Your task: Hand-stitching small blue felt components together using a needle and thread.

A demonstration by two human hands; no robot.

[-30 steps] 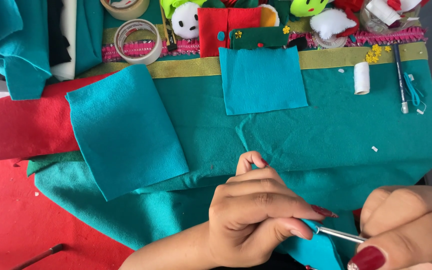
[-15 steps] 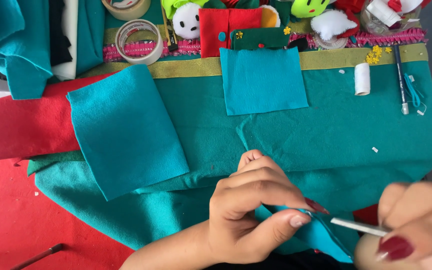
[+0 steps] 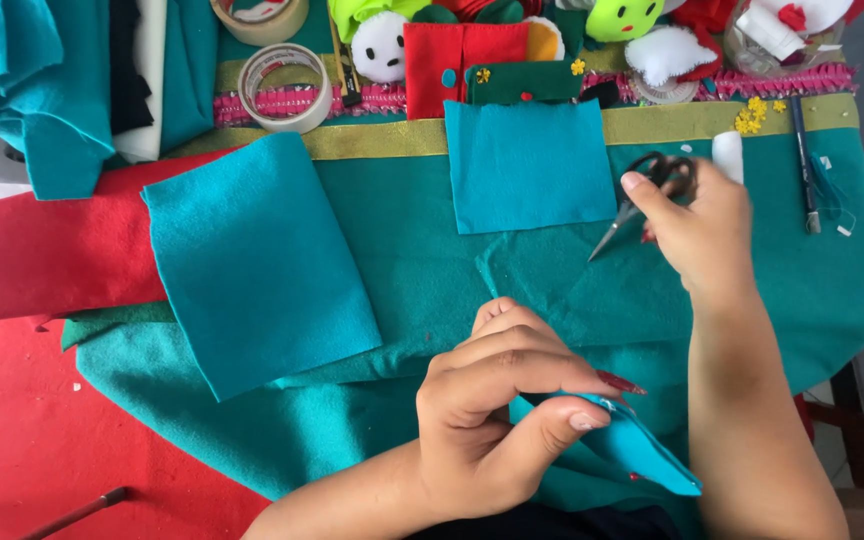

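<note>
Left hand (image 3: pixel 492 420) low at centre, grip closed, thumb and fingers pinched on a small folded teal felt piece (image 3: pixel 642 450) just above the large teal cloth (image 3: pixel 432 270) spread over the counter. Right hand (image 3: pixel 697 225) raised farther up, grip wrapped round black-handled scissors (image 3: pixel 647 195), blades nearly together, tips pointed down-left near a teal felt square (image 3: pixel 527 165). Bigger teal felt sheet (image 3: pixel 252 260) well to the left; tape roll (image 3: pixel 282 90) beyond it.
</note>
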